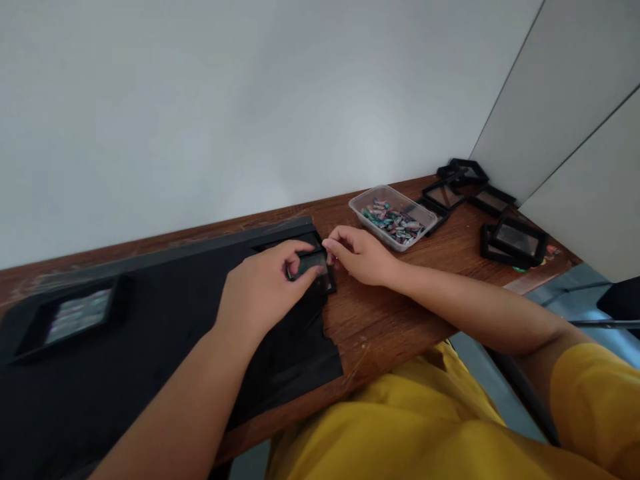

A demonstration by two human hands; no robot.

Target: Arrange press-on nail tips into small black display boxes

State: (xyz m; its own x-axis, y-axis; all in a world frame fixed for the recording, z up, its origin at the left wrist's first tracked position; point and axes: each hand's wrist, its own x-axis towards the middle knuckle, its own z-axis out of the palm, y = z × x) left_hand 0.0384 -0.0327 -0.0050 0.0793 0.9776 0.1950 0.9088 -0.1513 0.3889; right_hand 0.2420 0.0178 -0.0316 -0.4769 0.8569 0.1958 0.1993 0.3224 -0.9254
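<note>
Left hand (260,287) pinching small black frame (313,263) | right hand (360,253) fingertips closed at its edge, probably gripping | keep frame level between fingers.

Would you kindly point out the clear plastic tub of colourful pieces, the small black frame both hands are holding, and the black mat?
clear plastic tub (361,203): head view, on its near-left rim.
small black frame (311,264): head view, on its glossy front face.
black mat (150,333): head view, on a bare middle part.
</note>
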